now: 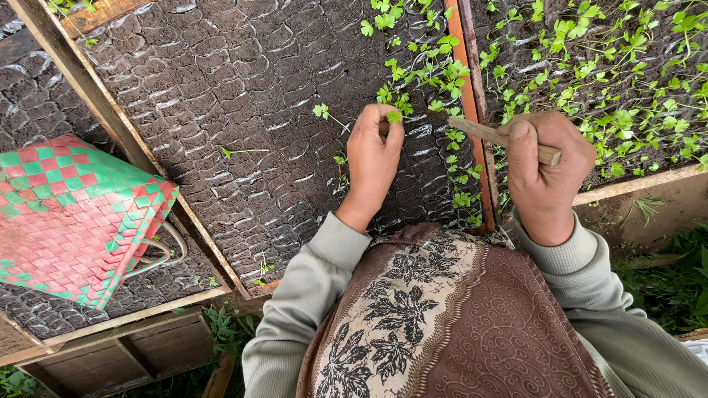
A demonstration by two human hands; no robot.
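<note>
While our left hand (373,158) pinches a small green seedling (394,116) between closed fingertips over the dark tray of small soil-filled plastic bags (221,96), our right hand (544,171) closes firmly around a short brown wooden stick (494,135). A pink and green woven basket (74,214) lies at the left.

Left hand (374,158) pinches a small green seedling (394,116) over the dark soil-filled plastic pots (243,110) — right hand (544,171) grips a short wooden stick (501,136); a pink-and-green woven basket (70,214) sits left.
</note>
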